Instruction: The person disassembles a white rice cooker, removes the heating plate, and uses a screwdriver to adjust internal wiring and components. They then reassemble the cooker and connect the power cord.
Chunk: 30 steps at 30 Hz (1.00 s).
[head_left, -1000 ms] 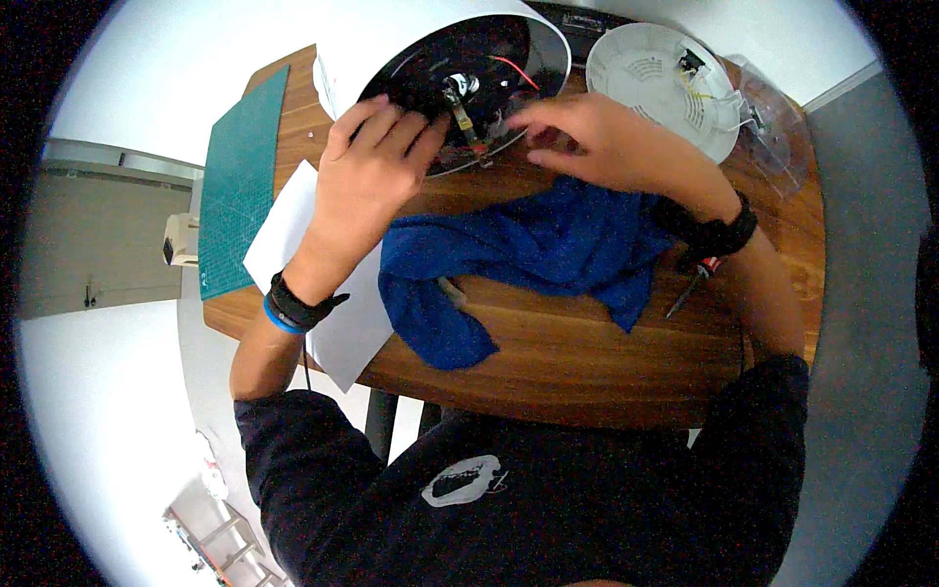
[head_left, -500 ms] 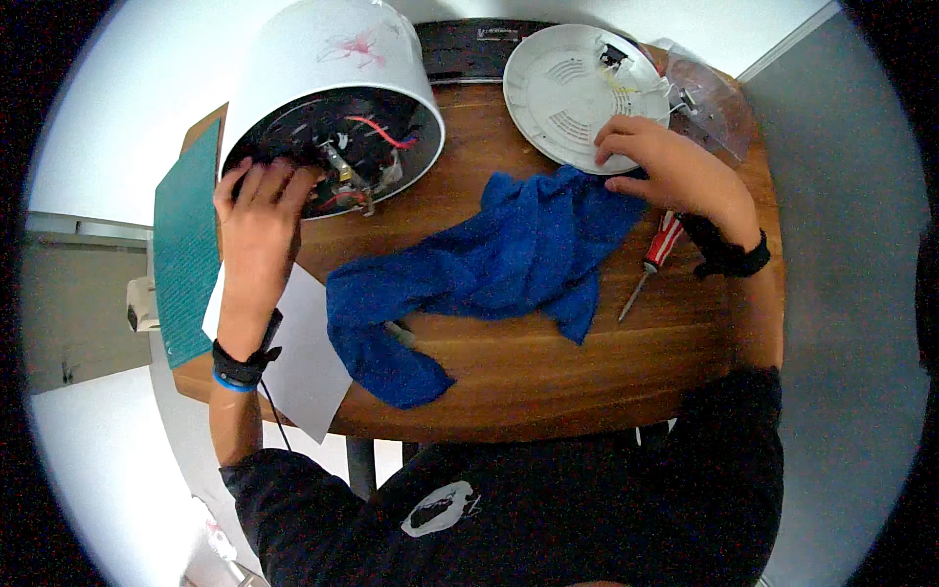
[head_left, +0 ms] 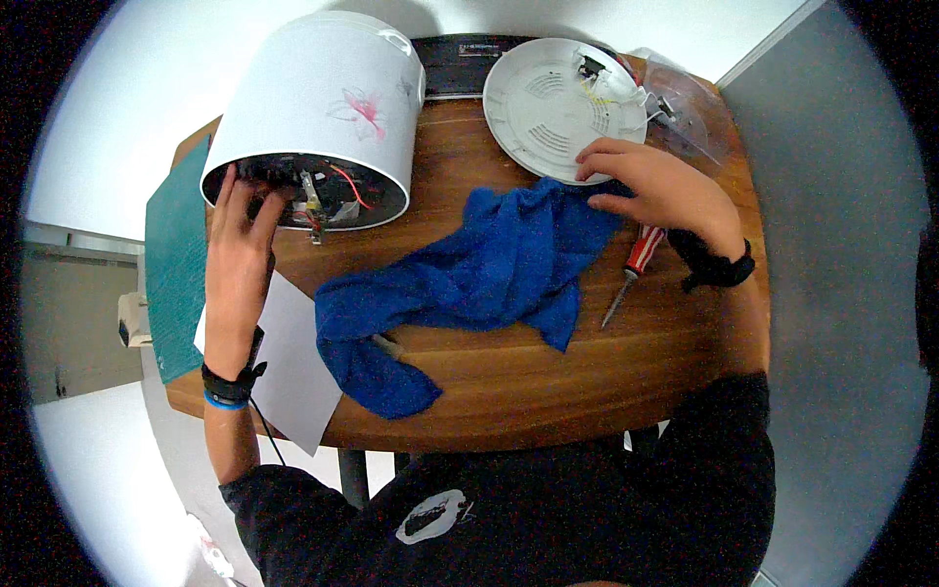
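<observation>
A white, bucket-shaped appliance housing [head_left: 303, 98] with a pink flower print lies tipped at the back left. Its open underside shows a dark cavity with a red wire [head_left: 349, 184] and metal parts [head_left: 313, 201]. My left hand [head_left: 238, 220] grips the housing at the left of that opening; its fingertips are partly hidden inside. Fingers apart and holding nothing, my right hand [head_left: 655, 186] hovers by the front edge of a round white vented cover [head_left: 533, 117], above one end of a crumpled blue cloth [head_left: 469, 259]. A red-handled screwdriver [head_left: 641, 252] lies below my right wrist.
A black flat device [head_left: 460, 64] stands behind, between housing and cover. Right of the cover sits a clear plastic bag [head_left: 690, 117]. A green mat [head_left: 176, 264] and a white paper sheet [head_left: 293, 362] lie on the left of the wooden table [head_left: 509, 391]; a grey panel rises at right.
The housing has tilted so that its opening faces further down and shows less of the inside, with my left hand still at its edge. My right hand stays near the cover.
</observation>
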### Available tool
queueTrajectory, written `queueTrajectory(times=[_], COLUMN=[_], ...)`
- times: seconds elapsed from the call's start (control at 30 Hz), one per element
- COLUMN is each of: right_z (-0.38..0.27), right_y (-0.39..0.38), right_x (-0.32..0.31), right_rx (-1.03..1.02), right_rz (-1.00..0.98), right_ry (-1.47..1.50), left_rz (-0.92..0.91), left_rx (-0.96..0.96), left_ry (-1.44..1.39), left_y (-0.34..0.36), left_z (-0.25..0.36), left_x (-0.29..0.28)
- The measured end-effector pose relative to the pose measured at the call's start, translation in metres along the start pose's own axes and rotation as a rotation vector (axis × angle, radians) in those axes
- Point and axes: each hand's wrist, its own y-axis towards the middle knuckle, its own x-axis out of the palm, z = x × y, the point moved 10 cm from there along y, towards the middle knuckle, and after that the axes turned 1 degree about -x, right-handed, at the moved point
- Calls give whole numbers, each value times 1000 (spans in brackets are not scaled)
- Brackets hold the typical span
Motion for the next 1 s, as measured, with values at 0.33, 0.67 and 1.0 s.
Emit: queueTrajectory(times=[0.33,0.67,1.0], right_z=[-5,34,50], right_y=[-14,-43,-66], right_x=[-5,-89,-114], right_rx=[-24,86,239], right_rz=[78,680,910], right_ry=[2,-247,-81], left_rz=[73,87,177], left_rx=[152,122,228], left_ry=[25,-127,-75], left_y=[14,15,19], left_z=[46,38,58], left_x=[-27,-28,-46])
